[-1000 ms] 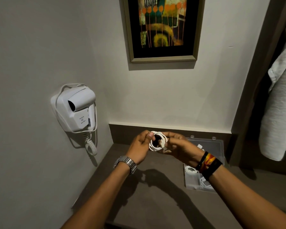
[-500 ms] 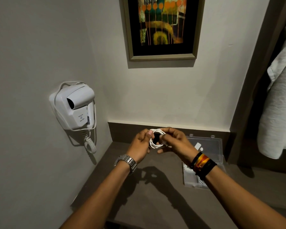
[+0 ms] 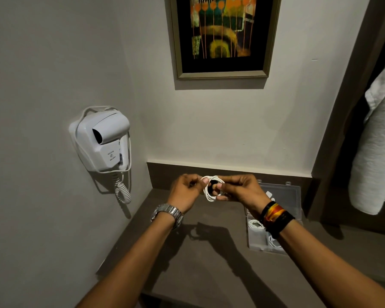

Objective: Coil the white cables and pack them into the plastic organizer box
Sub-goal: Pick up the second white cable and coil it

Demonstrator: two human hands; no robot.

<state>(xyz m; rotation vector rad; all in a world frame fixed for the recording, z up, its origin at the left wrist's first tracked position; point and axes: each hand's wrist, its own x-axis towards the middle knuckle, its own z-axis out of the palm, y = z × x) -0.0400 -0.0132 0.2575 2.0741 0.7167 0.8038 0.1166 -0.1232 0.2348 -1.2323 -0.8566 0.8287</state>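
Both forearms were bare, with no sleeves in view. The left wrist carried a metal watch (image 3: 167, 213) with a silver-coloured link bracelet; its dial faced away and could not be read. The right wrist carried a stack of wristbands (image 3: 276, 215): a narrow black band nearest the hand, then a band striped in yellow, orange and red, then a wider black band toward the forearm. No rings could be made out on the fingers of the left hand (image 3: 186, 193) or the right hand (image 3: 242, 191).
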